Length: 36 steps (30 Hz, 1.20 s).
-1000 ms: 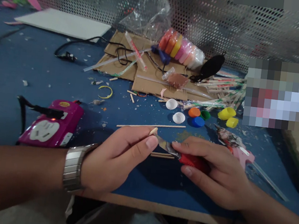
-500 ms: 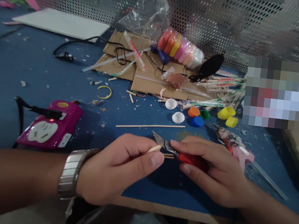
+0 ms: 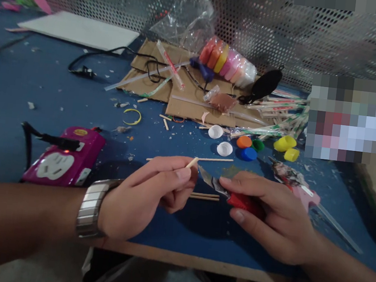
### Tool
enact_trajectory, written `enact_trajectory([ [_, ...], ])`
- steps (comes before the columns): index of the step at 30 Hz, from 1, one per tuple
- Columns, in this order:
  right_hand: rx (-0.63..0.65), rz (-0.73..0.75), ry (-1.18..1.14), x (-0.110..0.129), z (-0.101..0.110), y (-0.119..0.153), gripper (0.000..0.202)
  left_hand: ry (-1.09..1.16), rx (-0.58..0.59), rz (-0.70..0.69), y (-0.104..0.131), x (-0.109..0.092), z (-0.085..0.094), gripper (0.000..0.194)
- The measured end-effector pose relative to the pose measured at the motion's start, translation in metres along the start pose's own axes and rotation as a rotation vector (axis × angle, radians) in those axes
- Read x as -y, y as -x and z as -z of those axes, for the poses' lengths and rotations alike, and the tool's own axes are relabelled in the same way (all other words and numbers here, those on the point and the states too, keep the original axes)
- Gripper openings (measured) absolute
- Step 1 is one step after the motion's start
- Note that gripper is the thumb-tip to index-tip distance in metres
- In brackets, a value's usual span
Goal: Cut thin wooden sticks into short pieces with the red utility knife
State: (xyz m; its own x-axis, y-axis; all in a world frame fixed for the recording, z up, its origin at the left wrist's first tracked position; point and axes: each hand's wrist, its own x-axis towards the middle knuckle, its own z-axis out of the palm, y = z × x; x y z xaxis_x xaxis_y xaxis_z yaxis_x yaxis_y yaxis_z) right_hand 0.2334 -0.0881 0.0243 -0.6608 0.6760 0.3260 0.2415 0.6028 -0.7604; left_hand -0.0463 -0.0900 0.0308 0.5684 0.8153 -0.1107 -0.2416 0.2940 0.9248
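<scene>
Between the thumb and fingers of my left hand (image 3: pixel 155 187) is a short piece of wooden stick (image 3: pixel 192 163), its tip pointing up and to the right. My right hand (image 3: pixel 268 213) is wrapped round the red handle of a utility knife (image 3: pixel 244 202). The knife's blade points up and left, close to the stick's end; whether they touch I cannot tell. Behind my left hand lies a long thin wooden stick (image 3: pixel 216 159), partly hidden. Two more sticks (image 3: pixel 205 197) lie side by side on the blue table (image 3: pixel 184 229) between my hands.
A pink glue gun (image 3: pixel 304 195) lies to the right. Bottle caps (image 3: pixel 248 153) in several colours stand beyond my hands. A purple power strip (image 3: pixel 67 156) with a plugged-in cord is at left. Cardboard (image 3: pixel 192 107), wrapped sticks (image 3: pixel 280 108) and packed coloured clay (image 3: pixel 227 61) lie at the back.
My left hand has moved up and slightly left with the stick piece, tilting it more upright. More of the two sticks on the table shows. My right hand with the knife has shifted slightly right.
</scene>
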Motion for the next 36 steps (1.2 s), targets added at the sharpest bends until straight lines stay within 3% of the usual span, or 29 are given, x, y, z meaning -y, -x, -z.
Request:
enact_trajectory([
  [18,0.039,0.040,-0.037,-0.0002,-0.0005,-0.0025,0.056,-0.184,0.032,0.060,0.0016,0.0004,0.0000,0.049],
  [27,0.031,0.052,-0.040,-0.0006,-0.0017,-0.0027,0.055,-0.556,0.036,-0.189,0.0023,0.0034,0.0040,0.038],
  [31,0.025,0.046,-0.026,0.0001,-0.0026,-0.0035,0.053,-0.750,0.008,-0.222,0.0020,0.0000,0.0021,0.033],
  [36,0.020,0.047,-0.017,0.0013,-0.0029,-0.0048,0.051,-0.826,0.013,-0.222,0.0022,0.0013,0.0026,0.032],
])
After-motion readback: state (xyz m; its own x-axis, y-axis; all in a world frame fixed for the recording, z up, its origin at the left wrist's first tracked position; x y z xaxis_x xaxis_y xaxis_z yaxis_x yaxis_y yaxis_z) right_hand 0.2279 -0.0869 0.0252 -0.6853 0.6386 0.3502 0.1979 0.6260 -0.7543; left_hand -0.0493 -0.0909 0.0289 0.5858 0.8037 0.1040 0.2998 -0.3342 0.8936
